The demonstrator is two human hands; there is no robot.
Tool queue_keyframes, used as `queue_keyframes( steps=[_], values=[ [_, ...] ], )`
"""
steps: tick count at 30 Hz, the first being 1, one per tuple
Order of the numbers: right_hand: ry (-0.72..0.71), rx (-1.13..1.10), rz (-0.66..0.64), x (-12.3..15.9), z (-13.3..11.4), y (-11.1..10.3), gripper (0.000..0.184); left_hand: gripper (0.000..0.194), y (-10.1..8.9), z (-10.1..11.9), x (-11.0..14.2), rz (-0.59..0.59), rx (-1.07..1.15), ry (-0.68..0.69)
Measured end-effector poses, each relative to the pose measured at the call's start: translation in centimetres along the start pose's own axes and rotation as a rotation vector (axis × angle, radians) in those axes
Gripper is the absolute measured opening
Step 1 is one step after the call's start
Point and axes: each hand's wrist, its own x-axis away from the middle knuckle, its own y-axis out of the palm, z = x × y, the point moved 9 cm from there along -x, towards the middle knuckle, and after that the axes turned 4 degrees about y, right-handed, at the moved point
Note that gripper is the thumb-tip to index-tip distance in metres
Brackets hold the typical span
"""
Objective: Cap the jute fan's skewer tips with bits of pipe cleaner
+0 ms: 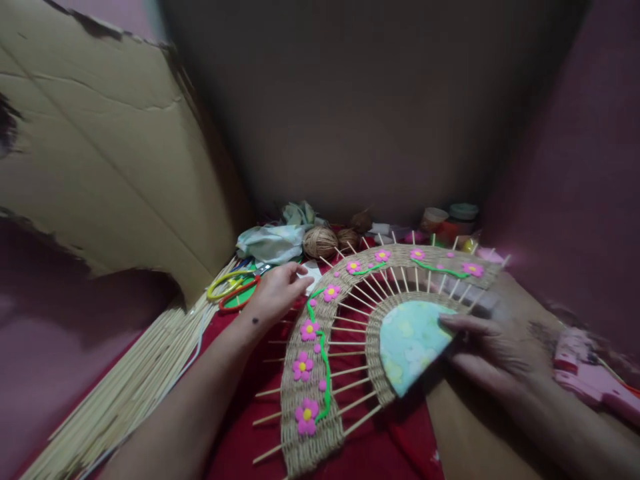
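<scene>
My right hand (493, 347) grips a half-round hand fan (325, 333) by its pale green fabric centre (415, 340), thumb on top and fingers underneath. Twine is woven over thin sticks, whose ends poke out past the outer band. Pink flowers with yellow middles and green vines decorate that band. To the left of the fan, my left hand (281, 288) reaches forward, thumb and fingers apart. A small white piece (311, 275) lies by its fingertips; whether they touch it I cannot tell. Scissors with yellow and orange handles (240, 293) lie just left of that hand.
Twine balls (320, 241) and a bundle of pale green cloth (270, 243) sit at the back. Tubs (463, 213) stand at the back right. Many thin sticks (125, 373) lie along the left. Cardboard (115, 133) leans at left. A pink tool (590, 373) lies at right.
</scene>
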Motion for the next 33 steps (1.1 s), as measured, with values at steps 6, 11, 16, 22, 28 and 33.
queue_keyframes(
  steps=[6,11,16,22,28,33],
  values=[
    [0.022,-0.021,-0.021,-0.1,0.0,0.0,0.021,0.045,-2.0,2.9,-1.9,0.052,0.000,0.065],
    [0.043,-0.016,-0.075,0.0,0.6,0.2,0.013,0.060,-1.5,6.4,-4.1,0.066,-0.087,0.184],
    [0.069,-0.080,-0.061,-0.2,0.8,-0.2,0.012,0.084,2.4,7.4,-5.4,-0.322,-0.079,0.090],
    [0.057,-0.133,-0.035,-0.2,0.4,-0.4,0.019,0.104,4.5,7.4,-5.2,-0.530,0.049,0.019],
    [0.061,-0.140,-0.090,0.2,0.4,0.5,0.017,0.100,5.2,6.0,-5.4,-0.504,0.113,-0.063],
    [0.078,-0.176,-0.085,0.1,0.7,0.4,0.015,0.075,4.5,6.0,-5.8,-0.386,0.029,-0.068]
  ],
)
